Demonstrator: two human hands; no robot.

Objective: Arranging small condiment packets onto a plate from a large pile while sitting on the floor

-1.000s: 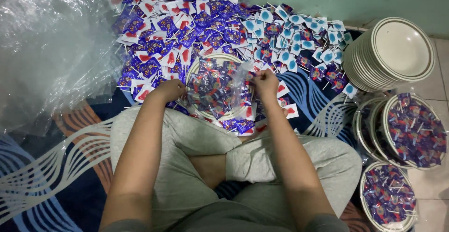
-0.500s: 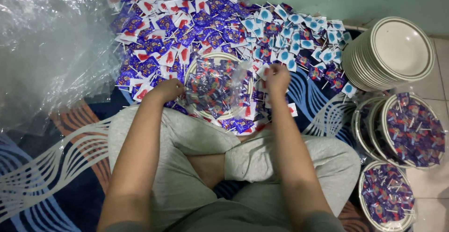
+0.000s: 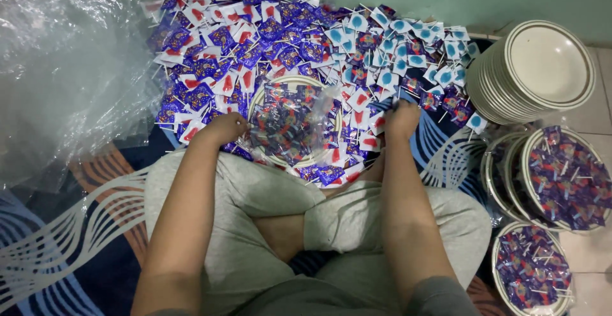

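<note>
A round plate (image 3: 260,94) heaped with wrapped lollipops lies in front of my crossed legs, under a clear plastic bag (image 3: 287,121). My left hand (image 3: 226,128) is closed on the bag at the plate's left edge. My right hand (image 3: 403,118) rests to the right of the plate, knuckles up, fingers curled down into the pile of wrapped lollipops (image 3: 287,42). What those fingers hold is hidden. The pile spreads across the floor beyond the plate, with purple-and-red wrappers at the left and blue-and-white ones at the right.
A stack of empty cream plates (image 3: 535,73) stands at the right. Below it are filled plates wrapped in clear plastic (image 3: 567,176) and another (image 3: 529,271). A heap of clear plastic sheeting (image 3: 64,67) lies at the left on a blue patterned carpet (image 3: 64,239).
My right hand has left the plate's right edge and moved right into the loose lollipops. My left hand has stayed at the plate's left edge.
</note>
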